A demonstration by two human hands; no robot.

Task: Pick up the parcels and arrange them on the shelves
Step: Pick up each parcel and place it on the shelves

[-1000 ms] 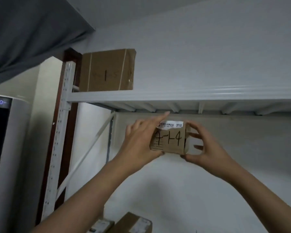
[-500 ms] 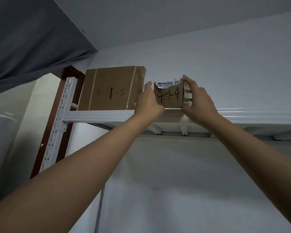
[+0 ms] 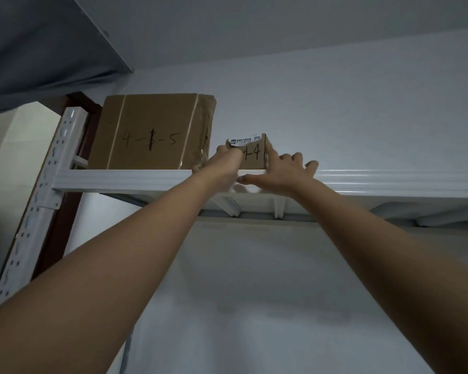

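You are looking up at a white metal shelf (image 3: 135, 179). Two cardboard parcels are sitting on it: a large parcel (image 3: 152, 130) marked 4-1-5 at its left end, and a small parcel (image 3: 256, 155) standing just beside it, near the front edge.

Top white metal shelf (image 3: 135, 180), seen from below. Large brown taped cardboard box (image 3: 149, 130) stands on its left end, just beside the white perforated steel upright (image 3: 38, 201). Small brown cardboard parcel (image 3: 254, 155) sits on the same shelf, right of the large box and near the front edge. Left grip (image 3: 222, 168) at the parcel's left end, between the two boxes. Right grip (image 3: 281, 171) touches its right side, thumb across the shelf's front rail. Grey curtain (image 3: 38, 49) upper left; white wall (image 3: 335, 103) behind.
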